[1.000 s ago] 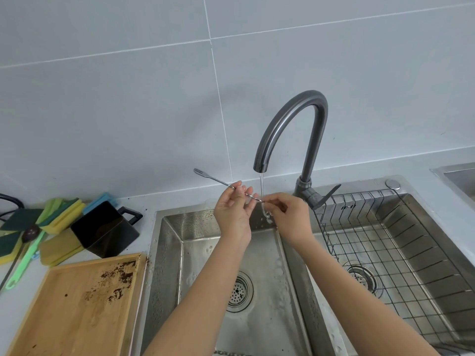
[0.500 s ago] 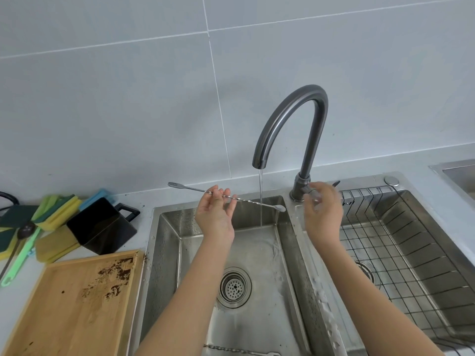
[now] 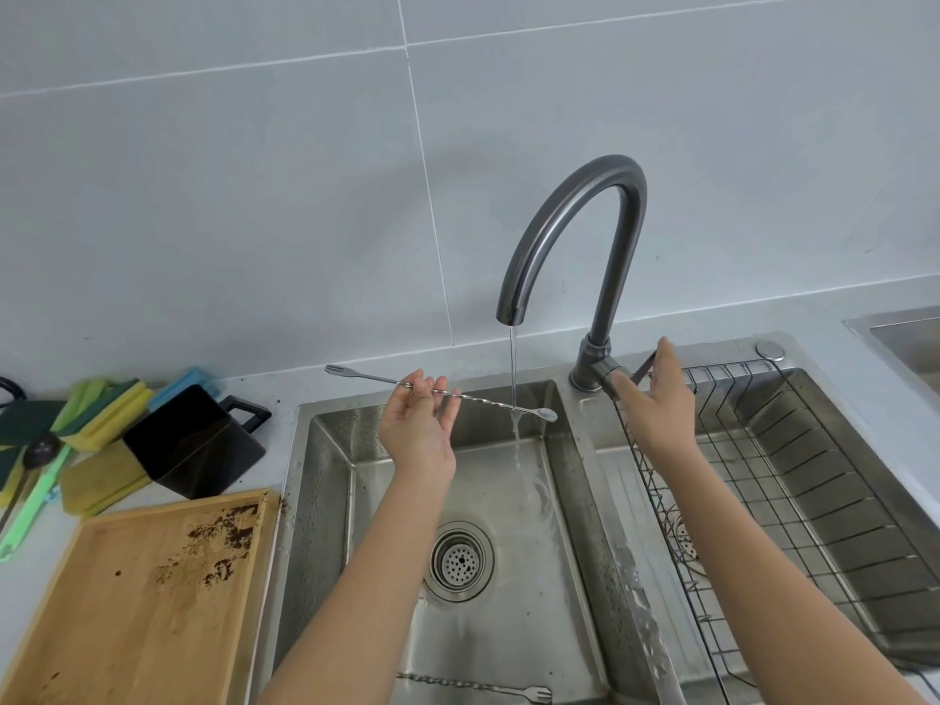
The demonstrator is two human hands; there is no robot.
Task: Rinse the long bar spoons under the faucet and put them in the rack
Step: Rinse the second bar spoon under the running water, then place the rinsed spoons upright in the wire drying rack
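Since a second ago, right hand left the spoon and went over to the faucet lever.

Left hand pinched the bar spoon mid-shaft with curled fingers, fork end pointing left, bowl under the thin stream over the left sink. Right fingers closed round the lever, next to the wire rack. Second spoon lay on the basin floor.

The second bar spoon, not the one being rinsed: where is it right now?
In the head view, the second bar spoon lies on the floor of the left sink basin, at its near edge, below the drain.
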